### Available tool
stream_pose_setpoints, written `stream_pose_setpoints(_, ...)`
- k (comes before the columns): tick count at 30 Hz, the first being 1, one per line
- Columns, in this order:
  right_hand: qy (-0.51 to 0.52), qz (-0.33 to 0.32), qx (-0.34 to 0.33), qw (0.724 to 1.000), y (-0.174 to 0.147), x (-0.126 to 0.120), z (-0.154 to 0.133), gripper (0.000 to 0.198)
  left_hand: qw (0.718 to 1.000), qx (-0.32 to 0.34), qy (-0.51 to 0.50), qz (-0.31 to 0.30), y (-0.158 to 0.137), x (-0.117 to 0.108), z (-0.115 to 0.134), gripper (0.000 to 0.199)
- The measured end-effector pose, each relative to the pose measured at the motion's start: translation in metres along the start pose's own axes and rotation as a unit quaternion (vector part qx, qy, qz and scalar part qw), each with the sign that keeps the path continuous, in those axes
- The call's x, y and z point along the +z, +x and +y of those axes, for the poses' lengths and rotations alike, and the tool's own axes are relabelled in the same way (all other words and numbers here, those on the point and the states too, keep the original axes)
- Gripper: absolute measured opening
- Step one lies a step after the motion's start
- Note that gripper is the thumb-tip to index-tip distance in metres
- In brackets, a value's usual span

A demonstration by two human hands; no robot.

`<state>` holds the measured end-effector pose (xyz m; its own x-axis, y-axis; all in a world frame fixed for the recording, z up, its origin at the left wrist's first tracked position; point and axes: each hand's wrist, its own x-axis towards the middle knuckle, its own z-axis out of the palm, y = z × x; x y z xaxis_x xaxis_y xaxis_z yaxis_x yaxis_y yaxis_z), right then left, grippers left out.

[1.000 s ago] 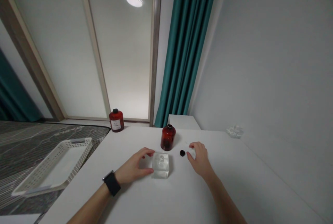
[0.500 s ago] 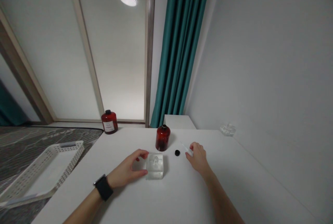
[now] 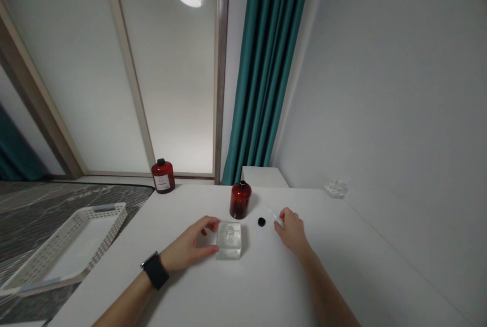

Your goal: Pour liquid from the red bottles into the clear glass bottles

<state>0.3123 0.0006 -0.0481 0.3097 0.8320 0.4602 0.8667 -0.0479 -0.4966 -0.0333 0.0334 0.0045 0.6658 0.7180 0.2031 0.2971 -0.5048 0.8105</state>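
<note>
Showing the slender pale stick [image 3: 276, 218] pinched between the thumb and fingers of our right hand [image 3: 292, 230], to the right of the clear block [image 3: 229, 242]; a second ago those fingers hid most of it, and its now exposed far end, we judge, makes it better placed for use. Our left hand [image 3: 187, 250] curves widely open at the block's left side, not closed round it. Behind the block stands the red-brown bottle [image 3: 240, 204]; right of the block, on the counter [image 3: 232, 296], lies the black cap [image 3: 261, 222]
</note>
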Motion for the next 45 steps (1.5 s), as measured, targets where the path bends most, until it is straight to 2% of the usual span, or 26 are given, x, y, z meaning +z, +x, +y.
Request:
stream_pose_setpoints(6, 0.135, 0.051, 0.023, 0.989, 0.008, -0.015, -0.013, 0.016, 1.0, -0.003, -0.004, -0.005, 0.001, 0.0, 0.006, 0.047)
stream_pose_setpoints(10, 0.269, 0.056, 0.024, 0.961, 0.005, -0.027, -0.029, 0.019, 1.0, -0.001, 0.004, -0.006, 0.001, -0.001, 0.009, 0.047)
stream_pose_setpoints(14, 0.395, 0.014, 0.033, 0.918, -0.002, -0.033, -0.05, 0.02, 1.0, 0.005, 0.009, -0.008, 0.0, -0.001, 0.008, 0.047)
stream_pose_setpoints(18, 0.479, -0.042, 0.042, 0.876, -0.008, -0.029, -0.068, 0.024, 1.0, 0.007, 0.01, -0.008, 0.0, -0.001, 0.006, 0.047)
stream_pose_setpoints(23, 0.52, -0.09, 0.043, 0.848, -0.016, -0.024, -0.082, 0.022, 1.0, 0.009, 0.011, -0.003, 0.0, -0.001, 0.007, 0.046)
stream_pose_setpoints(30, 0.52, -0.11, 0.031, 0.846, -0.023, -0.027, -0.09, 0.024, 0.999, 0.031, 0.042, 0.01, -0.001, 0.0, 0.009, 0.045)
stream_pose_setpoints(36, 0.502, -0.099, 0.03, 0.859, -0.023, -0.025, -0.084, 0.021, 0.998, 0.025, 0.05, 0.011, -0.002, 0.002, 0.008, 0.047)
stream_pose_setpoints(42, 0.424, -0.062, 0.027, 0.903, -0.018, -0.032, -0.074, 0.023, 0.999, 0.02, 0.034, 0.015, -0.002, 0.004, 0.007, 0.049)
stream_pose_setpoints(45, 0.418, -0.067, 0.016, 0.906, -0.017, -0.033, -0.074, 0.023, 0.999, 0.019, 0.027, 0.015, -0.002, 0.004, 0.007, 0.048)
